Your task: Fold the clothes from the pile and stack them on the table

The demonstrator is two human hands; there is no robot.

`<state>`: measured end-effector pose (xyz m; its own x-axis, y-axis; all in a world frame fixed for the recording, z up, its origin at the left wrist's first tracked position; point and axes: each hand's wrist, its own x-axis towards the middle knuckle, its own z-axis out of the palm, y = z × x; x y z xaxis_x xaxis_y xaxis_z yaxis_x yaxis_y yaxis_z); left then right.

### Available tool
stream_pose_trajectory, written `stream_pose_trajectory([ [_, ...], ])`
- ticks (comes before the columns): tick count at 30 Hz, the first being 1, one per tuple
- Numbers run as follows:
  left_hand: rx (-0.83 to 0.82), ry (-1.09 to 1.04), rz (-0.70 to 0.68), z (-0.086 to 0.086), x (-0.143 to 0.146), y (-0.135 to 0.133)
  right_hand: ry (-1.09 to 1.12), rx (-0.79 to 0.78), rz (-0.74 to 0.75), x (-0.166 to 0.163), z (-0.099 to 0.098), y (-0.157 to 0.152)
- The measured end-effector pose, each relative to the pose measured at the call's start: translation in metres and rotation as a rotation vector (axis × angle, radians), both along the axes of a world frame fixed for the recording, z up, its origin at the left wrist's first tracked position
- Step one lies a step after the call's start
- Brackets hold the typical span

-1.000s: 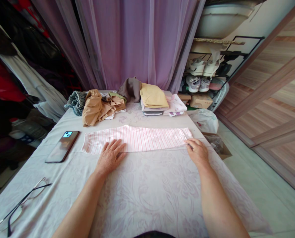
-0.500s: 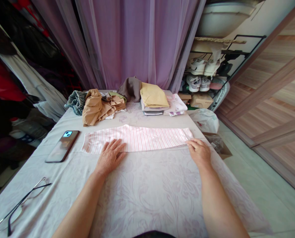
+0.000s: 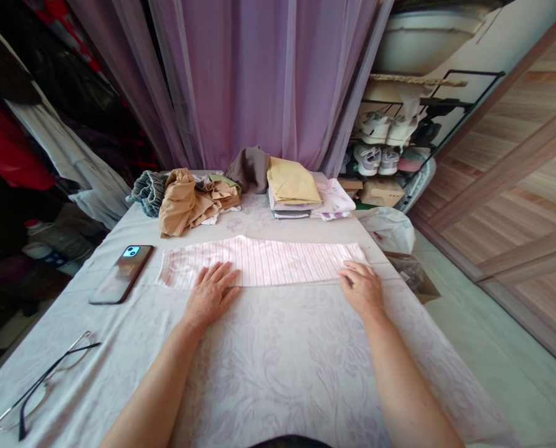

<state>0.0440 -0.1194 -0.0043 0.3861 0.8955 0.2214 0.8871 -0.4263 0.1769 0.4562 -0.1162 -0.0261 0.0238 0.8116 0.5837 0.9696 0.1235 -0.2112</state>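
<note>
A pair of pink-and-white striped pants (image 3: 278, 261), folded lengthwise into a long band, lies flat across the table. Its ribbed end is on the left, and the narrower end points right. My left hand (image 3: 212, 294) rests open on the lower left part of the cloth, fingers spread. Over at the right end, my right hand (image 3: 362, 289) touches the near edge of the cloth with its fingers extended and the thumb apart. Neither hand grips the fabric.
Behind the pants are rumpled brown clothes (image 3: 179, 202) and a folded stack with a yellow garment (image 3: 292, 180) on top. A phone (image 3: 121, 274) and eyeglasses (image 3: 42, 379) lie at left on the cloth-covered table (image 3: 278, 367). Shoes (image 3: 375, 158) stand on a rack at right.
My right hand has let go of the pants' right corner and shifted slightly left along the near edge. My left hand stays in place on the cloth.
</note>
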Motion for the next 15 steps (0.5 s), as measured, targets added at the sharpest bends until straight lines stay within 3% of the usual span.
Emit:
stream_pose_trajectory([
  [15, -0.018, 0.01, 0.003, 0.002, 0.0, -0.001, -0.015, 0.015, 0.023, -0.016, 0.0, 0.0],
])
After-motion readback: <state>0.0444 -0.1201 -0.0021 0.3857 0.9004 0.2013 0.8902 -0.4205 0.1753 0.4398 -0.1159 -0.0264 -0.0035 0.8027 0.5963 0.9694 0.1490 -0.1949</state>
